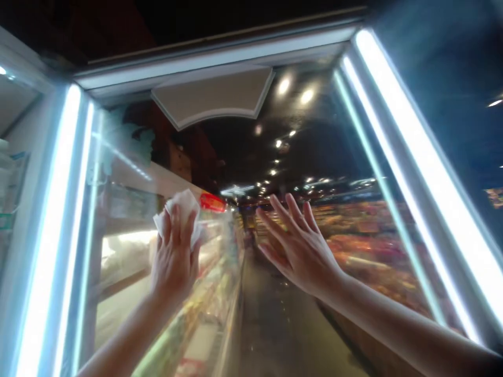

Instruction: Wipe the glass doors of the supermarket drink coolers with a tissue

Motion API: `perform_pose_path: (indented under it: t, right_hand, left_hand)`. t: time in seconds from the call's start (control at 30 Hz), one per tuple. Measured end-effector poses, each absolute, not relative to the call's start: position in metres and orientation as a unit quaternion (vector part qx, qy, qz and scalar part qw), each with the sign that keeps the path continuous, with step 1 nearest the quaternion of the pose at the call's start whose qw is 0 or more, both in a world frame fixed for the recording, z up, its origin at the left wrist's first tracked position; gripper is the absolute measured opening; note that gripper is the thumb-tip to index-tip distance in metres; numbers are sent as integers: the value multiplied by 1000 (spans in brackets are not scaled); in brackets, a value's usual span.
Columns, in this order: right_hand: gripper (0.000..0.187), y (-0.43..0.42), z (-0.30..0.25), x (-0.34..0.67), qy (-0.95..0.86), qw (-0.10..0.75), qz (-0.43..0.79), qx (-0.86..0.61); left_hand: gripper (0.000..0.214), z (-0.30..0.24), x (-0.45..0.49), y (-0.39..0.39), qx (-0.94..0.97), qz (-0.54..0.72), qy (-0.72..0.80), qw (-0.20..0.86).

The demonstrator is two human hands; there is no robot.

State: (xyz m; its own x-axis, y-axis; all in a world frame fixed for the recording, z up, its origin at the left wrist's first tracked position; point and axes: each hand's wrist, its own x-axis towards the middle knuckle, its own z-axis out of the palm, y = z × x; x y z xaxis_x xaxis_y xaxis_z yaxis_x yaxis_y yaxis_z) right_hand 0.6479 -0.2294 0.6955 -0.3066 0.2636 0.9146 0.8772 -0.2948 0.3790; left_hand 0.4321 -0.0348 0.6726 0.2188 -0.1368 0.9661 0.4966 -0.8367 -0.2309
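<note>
In front of me is a large pane of clear glass (220, 157) in a frame with bright light strips. My left hand (175, 256) is raised, its fingers lying over a crumpled white tissue (184, 204) that it holds toward the pane. Part of the tissue sits hidden behind the fingers. Further right, my right hand (301, 243) is lifted with fingers apart and nothing in it. Whether its palm touches the glass, I cannot tell.
Glowing light strips (43, 235) line the left side, with more light strips (428, 173) on the right. A pale panel (216, 97) hangs at the top. Beyond the glass, an aisle floor (275, 314) runs between a lit display case (212, 293) and blurred goods (365, 246).
</note>
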Motion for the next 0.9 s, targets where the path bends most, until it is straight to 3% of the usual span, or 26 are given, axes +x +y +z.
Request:
perform_pose_path:
  t: [0.1, 0.3, 0.47, 0.7, 0.9]
  right_hand:
    - [65, -204, 690, 622, -573, 226, -595, -516]
    - [63, -150, 707, 570, -555, 257, -590, -527]
    - [63, -126, 697, 543, -608, 190, -584, -503]
    - [62, -110, 728, 522, -572, 202, -596, -526]
    - [67, -112, 742, 519, -597, 166, -587, -521]
  left_hand:
    - [73, 656, 413, -23, -771, -567, -99, 272]
    - [71, 664, 373, 19, -726, -626, -178, 221]
    - [74, 618, 352, 30, -751, -595, -142, 248]
    - [65, 657, 343, 44, -699, -665, -202, 170]
    - [65, 651, 344, 38, -720, -642, -170, 202]
